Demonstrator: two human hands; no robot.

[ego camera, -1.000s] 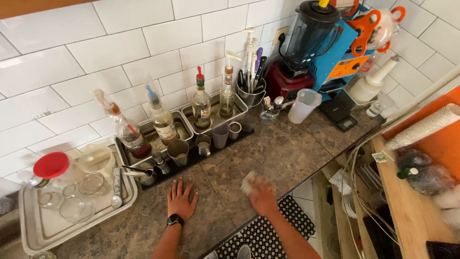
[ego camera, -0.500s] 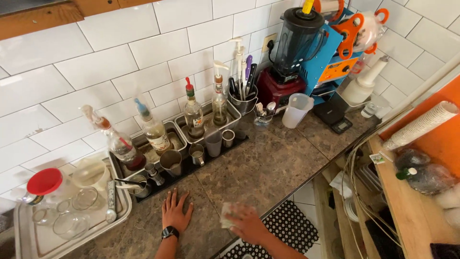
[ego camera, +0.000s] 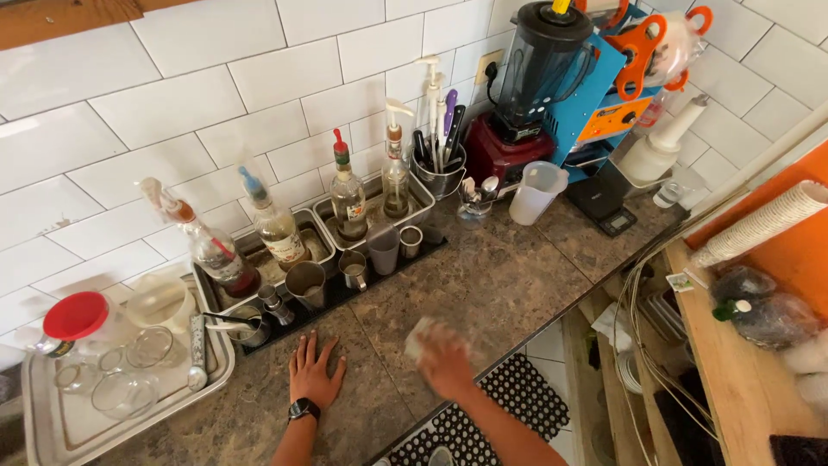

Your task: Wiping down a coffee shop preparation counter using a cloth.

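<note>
Head view: right hand [ego camera: 446,361] is clenched on a pale cloth [ego camera: 420,336] and presses it onto the stone table [ego camera: 509,285]. Against the frame half a second earlier, hand and cloth have travelled away from the table's front edge, toward the black mat [ego camera: 341,289] that carries the metal cups; both are motion-blurred, so the wiping stroke is judged to be in progress, working the bare surface in front of the mat. Left hand [ego camera: 312,373] lies flat and released on the table, fingers spread, just in front of the mat, unchanged in position; it holds nothing and wears a dark watch [ego camera: 304,409].

Counts, taken from the mat outward:
- Bottles with pour spouts behind the mat: four.
- Tall pump bottles beside them: at least one; others are partly hidden.
- Metal cups and jiggers on the mat: about six; exact count uncertain.
- Blender [ego camera: 530,82]: one, to the right of the mat.
- Clear measuring jug [ego camera: 535,192]: one.
- Steel tray [ego camera: 52,423] left of the mat: one, holding glassware and a red-lidded jar [ego camera: 76,318].
</note>
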